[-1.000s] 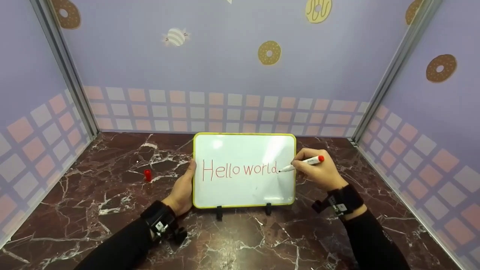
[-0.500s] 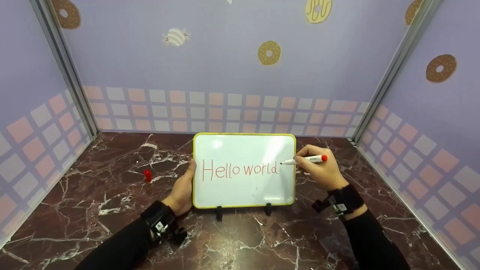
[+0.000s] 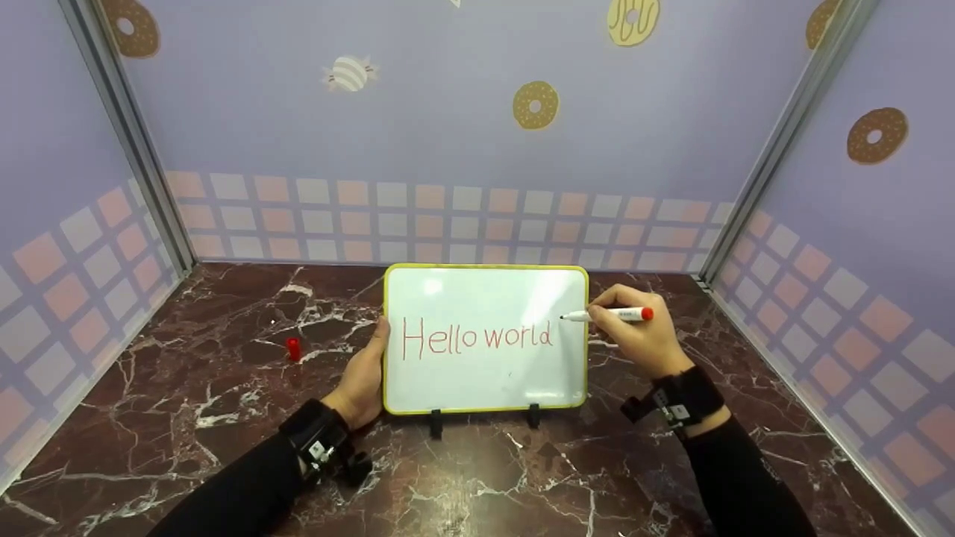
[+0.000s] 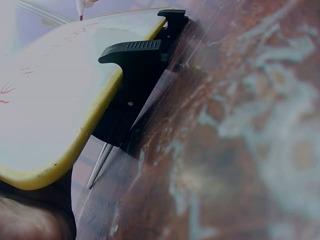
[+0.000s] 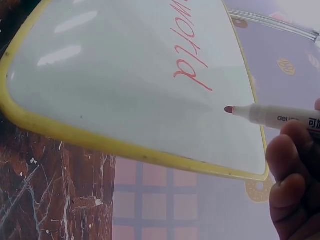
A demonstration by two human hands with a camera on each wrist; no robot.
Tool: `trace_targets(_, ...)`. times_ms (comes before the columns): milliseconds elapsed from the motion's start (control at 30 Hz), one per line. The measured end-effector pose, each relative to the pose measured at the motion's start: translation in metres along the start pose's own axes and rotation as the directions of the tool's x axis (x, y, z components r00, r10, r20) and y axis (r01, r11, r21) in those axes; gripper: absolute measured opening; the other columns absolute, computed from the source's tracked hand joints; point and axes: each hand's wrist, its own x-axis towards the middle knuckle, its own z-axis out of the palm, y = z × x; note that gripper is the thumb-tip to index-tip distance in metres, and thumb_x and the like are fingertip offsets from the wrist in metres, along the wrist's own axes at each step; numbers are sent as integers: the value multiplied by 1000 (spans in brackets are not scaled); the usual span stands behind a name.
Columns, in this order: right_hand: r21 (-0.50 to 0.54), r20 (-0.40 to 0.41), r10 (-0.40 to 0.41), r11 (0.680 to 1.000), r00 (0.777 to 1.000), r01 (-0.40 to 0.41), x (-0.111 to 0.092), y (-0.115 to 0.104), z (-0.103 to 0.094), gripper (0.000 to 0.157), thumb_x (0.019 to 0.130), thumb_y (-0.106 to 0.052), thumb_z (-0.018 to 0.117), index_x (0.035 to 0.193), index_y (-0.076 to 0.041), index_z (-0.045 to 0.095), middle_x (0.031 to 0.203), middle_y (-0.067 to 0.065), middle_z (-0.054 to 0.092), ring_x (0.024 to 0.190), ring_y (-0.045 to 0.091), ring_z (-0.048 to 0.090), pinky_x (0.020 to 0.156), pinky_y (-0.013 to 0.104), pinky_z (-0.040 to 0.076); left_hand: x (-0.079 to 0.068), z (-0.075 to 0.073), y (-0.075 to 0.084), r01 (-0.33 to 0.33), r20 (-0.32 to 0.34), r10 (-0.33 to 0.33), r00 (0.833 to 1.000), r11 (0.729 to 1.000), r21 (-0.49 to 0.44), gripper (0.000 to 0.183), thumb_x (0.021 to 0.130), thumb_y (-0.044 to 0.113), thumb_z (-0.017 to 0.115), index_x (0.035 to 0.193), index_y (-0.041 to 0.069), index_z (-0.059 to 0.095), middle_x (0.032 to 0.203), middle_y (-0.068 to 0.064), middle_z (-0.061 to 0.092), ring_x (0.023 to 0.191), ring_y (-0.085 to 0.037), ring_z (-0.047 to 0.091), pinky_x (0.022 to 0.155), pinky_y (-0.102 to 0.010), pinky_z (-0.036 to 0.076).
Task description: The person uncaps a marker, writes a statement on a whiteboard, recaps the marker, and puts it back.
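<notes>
A whiteboard (image 3: pixel 462 291) with a yellow frame leans upright, bearing the red handwriting "Hello world" (image 3: pixel 477 339). My left hand (image 3: pixel 362 384) grips the board's left edge, its thumb along the frame and its fingers hidden behind. Between the thumb and fingers of my right hand (image 3: pixel 638 332) is a white whiteboard marker (image 3: pixel 623 314) with a red end. The marker's uncapped tip (image 5: pixel 229 109) points at the board just right of the "d". Whether the tip touches the surface I cannot tell. In the left wrist view the marker (image 4: pixel 81 7) shows at the top edge.
A red marker cap (image 3: pixel 294 348) stands on the dark marbled tabletop (image 3: pixel 246 447) to the left. Black clips (image 4: pixel 135 55) of a stand hold the board's lower edge. Patterned lilac walls (image 3: pixel 448 134) with metal corner posts enclose the back and both sides.
The marker tip has moved from beside the foot of the "d" up and slightly right, and the pen lies more level. My left hand and the board have stayed in place.
</notes>
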Motion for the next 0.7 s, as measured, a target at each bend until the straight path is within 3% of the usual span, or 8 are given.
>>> trace_targets(533, -38, -19, 2, 999, 1000, -3, 0, 1, 1, 16, 99, 7, 77, 89, -5, 79, 73, -3, 72, 58, 11, 62, 52, 19, 49, -1, 0, 0, 12, -1, -12, 1000, 1000, 8, 85, 111, 78, 29, 166, 16, 47, 136, -16, 74, 116, -34, 75, 94, -50, 63)
trace_targets(700, -38, -11, -18, 999, 1000, 18, 1, 1, 2, 16, 99, 8, 77, 89, -5, 79, 72, 3, 72, 57, 9, 60, 52, 18, 47, -2, -1, 1, 9, -11, -9, 1000, 1000, 29, 87, 109, 80, 31, 166, 16, 48, 136, -15, 73, 115, -34, 75, 93, -50, 63)
